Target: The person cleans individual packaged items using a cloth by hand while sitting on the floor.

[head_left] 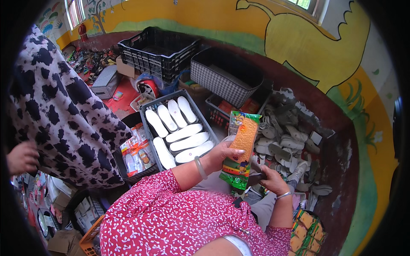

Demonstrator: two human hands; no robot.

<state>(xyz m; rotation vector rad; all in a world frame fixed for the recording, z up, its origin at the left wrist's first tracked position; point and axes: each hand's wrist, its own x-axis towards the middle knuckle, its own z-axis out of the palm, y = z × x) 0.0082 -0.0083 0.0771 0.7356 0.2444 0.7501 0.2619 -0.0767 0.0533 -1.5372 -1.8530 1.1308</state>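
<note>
A grey crate (150, 134) at left already holds rows of white insoles (183, 132). At centre the left hand (222, 154) is clamped on a packaged orange insole (242, 149), the right hand (272, 180) closed at its lower end; unpacked grey insoles (284, 147) pile at right.

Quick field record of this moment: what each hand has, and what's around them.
left hand: grips the side of an orange insole in a clear printed packet, held upright
right hand: at the packet's lower end, fingers on it
grey crate: left of the hands, holds white insoles laid flat
loose pile: grey insoles to the right
packed stack: orange packets at lower right
other person: spotted garment at left
</note>
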